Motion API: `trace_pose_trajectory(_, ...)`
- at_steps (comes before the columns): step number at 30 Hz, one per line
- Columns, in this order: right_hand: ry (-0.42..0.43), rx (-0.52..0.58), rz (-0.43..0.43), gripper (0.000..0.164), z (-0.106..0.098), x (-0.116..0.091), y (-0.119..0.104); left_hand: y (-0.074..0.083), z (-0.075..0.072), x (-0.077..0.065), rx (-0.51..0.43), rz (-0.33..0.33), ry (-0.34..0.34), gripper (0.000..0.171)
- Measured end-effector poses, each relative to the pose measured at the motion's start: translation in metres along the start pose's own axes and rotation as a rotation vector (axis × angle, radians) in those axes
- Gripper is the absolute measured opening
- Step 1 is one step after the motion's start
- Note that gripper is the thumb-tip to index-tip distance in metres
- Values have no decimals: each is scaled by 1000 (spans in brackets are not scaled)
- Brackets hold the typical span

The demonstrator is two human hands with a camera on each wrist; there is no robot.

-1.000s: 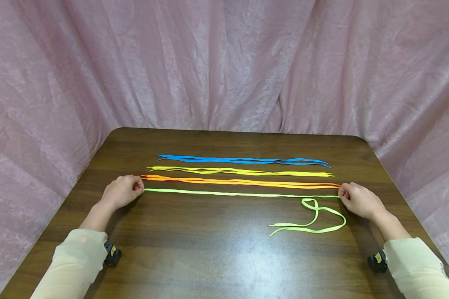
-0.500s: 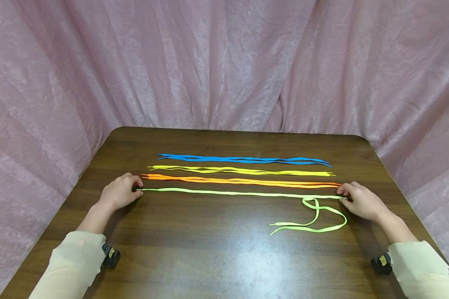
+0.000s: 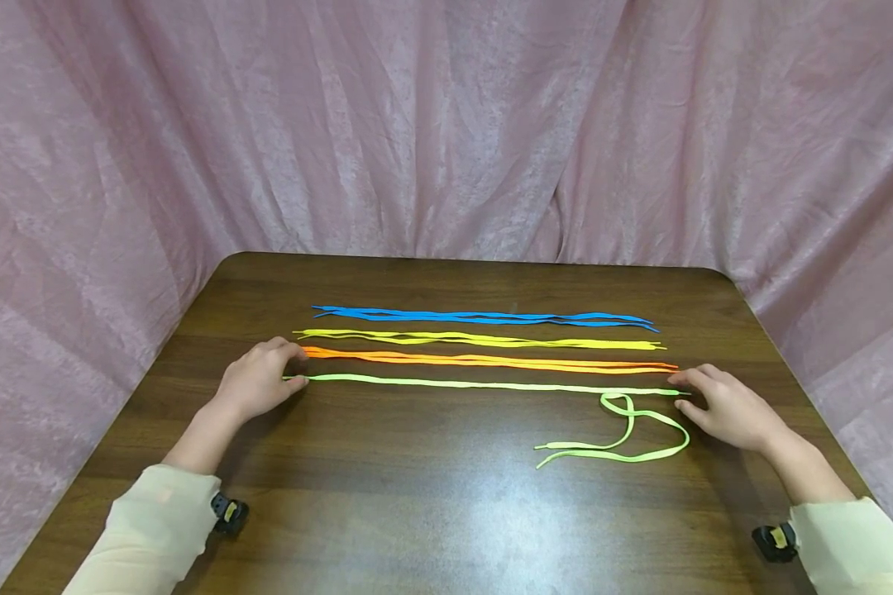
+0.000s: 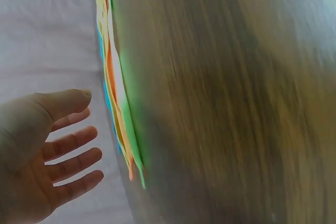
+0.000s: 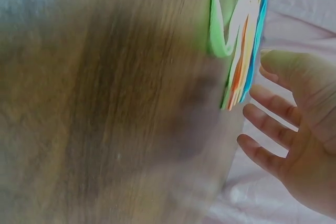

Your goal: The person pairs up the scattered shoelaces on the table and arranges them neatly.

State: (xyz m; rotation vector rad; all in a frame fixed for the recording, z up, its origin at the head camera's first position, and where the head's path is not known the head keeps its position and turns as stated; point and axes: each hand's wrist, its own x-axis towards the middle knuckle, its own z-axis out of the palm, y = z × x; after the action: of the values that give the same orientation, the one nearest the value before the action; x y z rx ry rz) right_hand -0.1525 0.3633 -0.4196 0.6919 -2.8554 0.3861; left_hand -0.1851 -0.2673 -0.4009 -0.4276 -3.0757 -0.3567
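A light green shoelace (image 3: 454, 383) lies stretched straight across the table. My left hand (image 3: 259, 382) hovers at its left end, thumb and fingers spread apart and overlapping that end in the head view. At the opposite end, my right hand (image 3: 733, 411) has its thumb and fingers parted, the lace tip showing between them. The left wrist view shows the left hand (image 4: 31, 145) with nothing in it; the right wrist view shows the same of the right hand (image 5: 310, 135). Another green shoelace (image 3: 631, 461) lies looped below the straight one, both its tips pointing left.
Beyond the green lace, pairs of orange shoelaces (image 3: 387, 357), yellow shoelaces (image 3: 595, 345) and blue shoelaces (image 3: 446, 317) lie in parallel rows on the brown wooden table (image 3: 387, 496). A pink curtain (image 3: 446, 149) hangs behind the table. Each sleeve carries a small black camera (image 3: 231, 514).
Both hands pinched the ends of the straight green shoelace, then let go. The fingers have spread; the left hand has shifted slightly right, and the right hand slightly back toward the body.
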Motion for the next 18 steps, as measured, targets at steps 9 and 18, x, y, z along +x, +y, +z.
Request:
trace_pose_trajectory(9,109,-42,-118,37,0,-4,-17,40,10,6,19,149,105,31)
trace_pose_trajectory(18,101,-53,-130,32,4,-13,-37,78,26,10,35,286,122,28)
